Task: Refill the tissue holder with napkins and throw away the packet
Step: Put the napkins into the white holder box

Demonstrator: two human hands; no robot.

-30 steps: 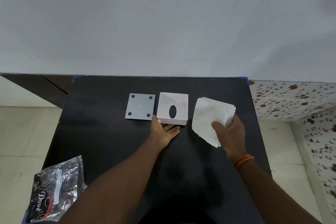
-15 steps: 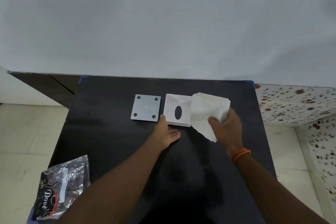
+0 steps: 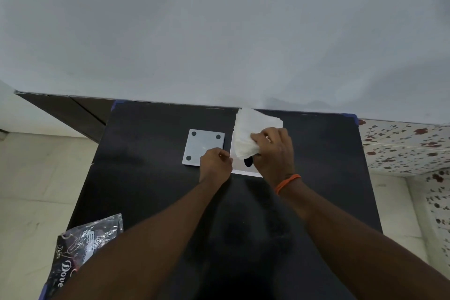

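A white tissue holder [image 3: 239,167] lies open side up on the black table [image 3: 151,178], mostly hidden by my hands and the napkins. My right hand [image 3: 275,151] grips a thick stack of white napkins [image 3: 253,134] and holds it over the holder. My left hand [image 3: 215,162] rests at the holder's left edge with its fingers curled against it. The holder's grey square base plate [image 3: 203,145], with dark round feet at its corners, lies flat just left of the holder. The empty dark plastic packet [image 3: 82,248] hangs over the table's front left corner.
A pale wall rises right behind the table's far edge. Cream floor tiles lie to the left, and a low flower-patterned tiled ledge [image 3: 404,143] stands to the right.
My right hand has carried the napkin stack leftward from beside the holder to over it. My left hand has moved from flat in front of the holder to its left edge.
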